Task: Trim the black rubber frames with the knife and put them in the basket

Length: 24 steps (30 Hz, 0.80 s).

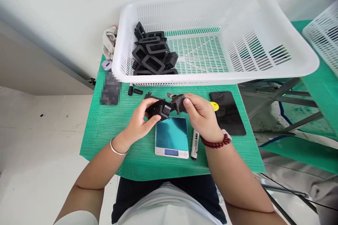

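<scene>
My left hand (144,117) is closed around a black moulded part (160,109), thumb on its near side, above a small digital scale (171,133). My right hand (202,114) is closed too, its thumb and finger pinching a thin, ragged black flap (180,103) beside the part. A yellow-handled knife (214,106) appears to lie in the same hand: its yellow end pokes out on the right, and a narrow blade-like tip shows left of the fingers. The fingers hide the middle of it. Whether flap and part are joined is unclear.
Behind the hands, a white plastic basket (211,76) holds several black hollow parts (153,64) at its left end. A marker (194,144) lies right of the scale, near a black phone (229,116). Black caps (137,91) and a cloth (108,42) are leftward on the green-covered table (105,126).
</scene>
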Motion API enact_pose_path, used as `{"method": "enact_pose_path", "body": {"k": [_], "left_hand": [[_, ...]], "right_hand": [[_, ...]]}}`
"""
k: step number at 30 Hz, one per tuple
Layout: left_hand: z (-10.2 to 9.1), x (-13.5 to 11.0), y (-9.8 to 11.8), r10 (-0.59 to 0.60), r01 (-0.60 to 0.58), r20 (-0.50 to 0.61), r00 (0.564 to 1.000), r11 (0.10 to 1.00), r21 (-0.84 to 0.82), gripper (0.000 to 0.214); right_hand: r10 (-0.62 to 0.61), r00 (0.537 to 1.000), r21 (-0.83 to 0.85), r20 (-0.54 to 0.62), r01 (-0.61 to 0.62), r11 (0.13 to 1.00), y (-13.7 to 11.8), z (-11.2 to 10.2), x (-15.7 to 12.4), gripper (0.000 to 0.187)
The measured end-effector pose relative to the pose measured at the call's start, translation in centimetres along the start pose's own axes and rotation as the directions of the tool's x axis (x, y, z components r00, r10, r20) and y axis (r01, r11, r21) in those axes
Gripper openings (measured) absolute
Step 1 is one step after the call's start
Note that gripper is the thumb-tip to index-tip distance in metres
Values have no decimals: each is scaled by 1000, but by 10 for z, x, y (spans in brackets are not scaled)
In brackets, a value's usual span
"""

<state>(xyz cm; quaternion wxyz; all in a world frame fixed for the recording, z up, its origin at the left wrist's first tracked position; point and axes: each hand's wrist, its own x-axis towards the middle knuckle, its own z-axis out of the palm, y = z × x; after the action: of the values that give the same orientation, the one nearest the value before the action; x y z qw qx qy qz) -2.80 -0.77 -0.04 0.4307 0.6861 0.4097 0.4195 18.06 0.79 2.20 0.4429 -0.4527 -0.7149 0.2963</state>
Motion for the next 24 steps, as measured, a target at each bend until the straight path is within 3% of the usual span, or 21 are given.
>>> {"method": "enact_pose_path", "body": {"k": [10,18,24], "left_hand": [[-2,1,3,47,-47,2,999,996,79,42],[-1,0,3,19,-24,32,999,982,189,44],[0,-1,5,22,-54,78,997,900,433,47]], "right_hand": [[-26,998,-90,50,30,995,2,2,-1,31],[-84,979,-19,187,89,996,3,0,-1,10],[-84,953,-86,290,113,990,6,-2,-1,6]]}}
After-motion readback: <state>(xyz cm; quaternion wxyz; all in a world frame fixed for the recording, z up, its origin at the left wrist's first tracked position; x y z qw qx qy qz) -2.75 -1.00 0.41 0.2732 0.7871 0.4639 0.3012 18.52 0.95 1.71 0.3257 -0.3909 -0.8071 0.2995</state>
